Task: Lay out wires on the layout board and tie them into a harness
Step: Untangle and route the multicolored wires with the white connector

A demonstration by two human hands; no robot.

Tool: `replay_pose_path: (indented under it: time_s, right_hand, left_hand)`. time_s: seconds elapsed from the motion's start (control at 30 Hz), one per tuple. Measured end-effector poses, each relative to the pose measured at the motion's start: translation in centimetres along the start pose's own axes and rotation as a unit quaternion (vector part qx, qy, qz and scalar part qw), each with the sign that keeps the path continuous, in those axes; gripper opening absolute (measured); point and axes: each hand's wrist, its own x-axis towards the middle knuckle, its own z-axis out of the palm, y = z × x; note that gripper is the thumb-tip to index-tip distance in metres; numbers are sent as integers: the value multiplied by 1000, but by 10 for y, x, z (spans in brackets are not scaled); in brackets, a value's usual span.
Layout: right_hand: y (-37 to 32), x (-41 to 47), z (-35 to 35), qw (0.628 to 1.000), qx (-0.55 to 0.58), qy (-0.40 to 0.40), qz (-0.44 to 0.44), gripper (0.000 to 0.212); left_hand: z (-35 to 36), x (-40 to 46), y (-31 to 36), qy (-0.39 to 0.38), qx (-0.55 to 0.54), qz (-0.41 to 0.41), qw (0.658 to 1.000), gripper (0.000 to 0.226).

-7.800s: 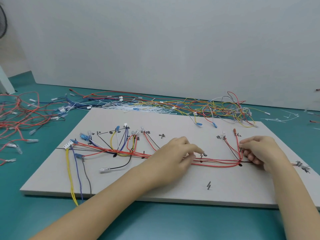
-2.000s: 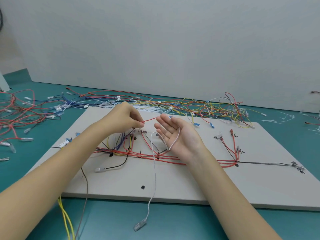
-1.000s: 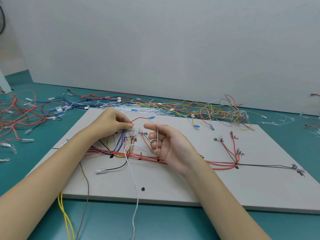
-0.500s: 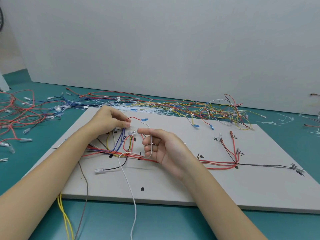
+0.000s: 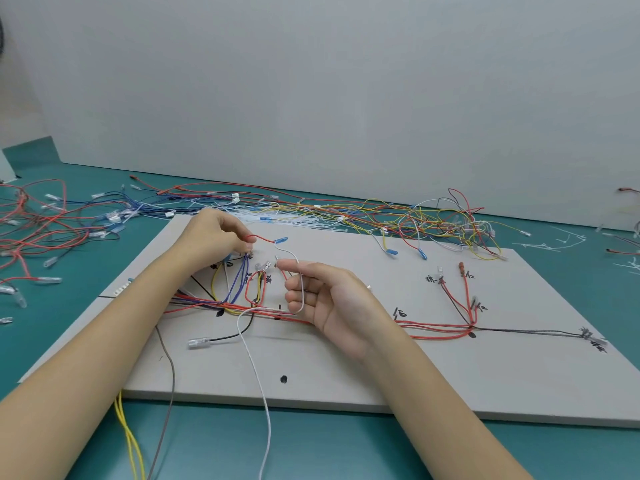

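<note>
Now that our right hand [image 5: 325, 299] has curled around the white wire [image 5: 256, 368], drawing it above the board [image 5: 381, 375], our left hand [image 5: 214, 240] pinches the red wire [image 5: 263, 239]; both look ready for routing

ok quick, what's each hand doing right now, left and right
Left hand: pinching a short red wire with a blue terminal.
Right hand: palm up, fingers curled round a white wire.

teal tabletop [image 5: 346, 445] | grey wall [image 5: 311, 81] behind | white obj [image 5: 6, 166] far left edge
</note>
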Motion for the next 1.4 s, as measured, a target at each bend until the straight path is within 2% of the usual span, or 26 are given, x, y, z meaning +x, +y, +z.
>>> replay_pose_path:
  time_s: [0.13,0.33,0.47,0.73,1.1,1.27,1.4]
  right_hand:
    - [1,0,0,1000,4,0,2,30]
    - [3,1,0,1000,4,-2,14,25]
    - [4,2,1,1000,10,0,24,23]
    - [5,3,2,999,3,-2,31,22]
    - [7,1,4,1000,-14,-12,20,25]
    - [5,-2,4,1000,-4,-2,-1,21]
    - [4,-3,3,1000,1,11,2,18]
  left_hand:
    - [-2,-1,3,-2,10,-13,1000,16]
    - [2,1,8,30,-8,-82,996,20]
    - [-1,0,9,13,-34,-116,993,10]
    - [3,-1,13,19,8,-82,996,8]
    - [-1,2,-2,6,-151,-130,980,14]
    - [1,3,5,14,-101,-134,986,10]
    - [4,3,8,52,-8,-108,993,11]
